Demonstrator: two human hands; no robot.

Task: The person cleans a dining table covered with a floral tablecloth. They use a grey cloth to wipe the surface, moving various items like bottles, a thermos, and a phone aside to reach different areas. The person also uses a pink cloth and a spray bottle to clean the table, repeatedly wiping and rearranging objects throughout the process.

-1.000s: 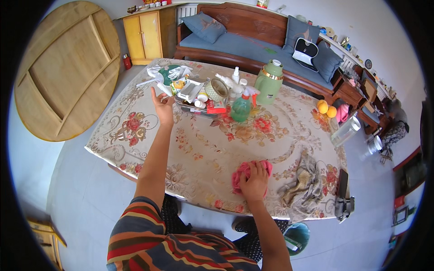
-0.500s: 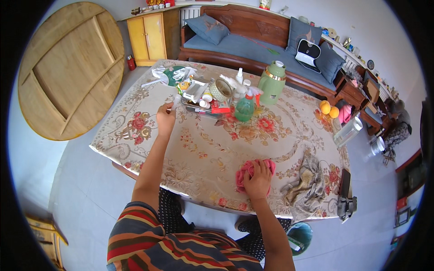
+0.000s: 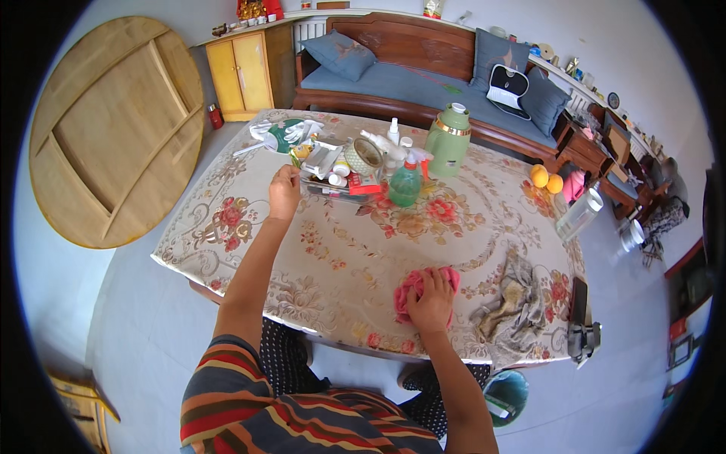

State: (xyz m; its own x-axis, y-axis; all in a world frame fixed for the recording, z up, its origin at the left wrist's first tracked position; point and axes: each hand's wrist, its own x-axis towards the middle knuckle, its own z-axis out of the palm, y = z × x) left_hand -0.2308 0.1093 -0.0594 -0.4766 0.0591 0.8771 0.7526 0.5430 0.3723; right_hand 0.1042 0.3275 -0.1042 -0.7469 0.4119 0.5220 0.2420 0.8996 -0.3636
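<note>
My left hand [image 3: 284, 194] is closed at the left end of a clear tray [image 3: 321, 190] crowded with small items. Whatever its fingers pinch cannot be made out now. Inside the tray are a white box-like item [image 3: 324, 158], a small white bottle [image 3: 337, 180] and a red packet [image 3: 365, 186]. A patterned round pot [image 3: 364, 155] also stands there. Near the table's front edge my right hand [image 3: 431, 303] rests on a crumpled pink cloth [image 3: 404, 297], fingers curved over it. A grey-brown rag [image 3: 516, 303] lies to its right.
A green spray bottle [image 3: 405, 185] and a green thermos [image 3: 449, 144] stand right of the tray. White gloves [image 3: 301, 131] lie behind it. Oranges [image 3: 539, 176] and a clear bottle [image 3: 581, 215] are at the right edge. A bin [image 3: 507, 397] stands below on the floor.
My left hand has shifted slightly beside the tray; the small whitish thing seen at its fingertips before no longer shows. My right hand stays on the pink cloth. The view has tilted slightly.
</note>
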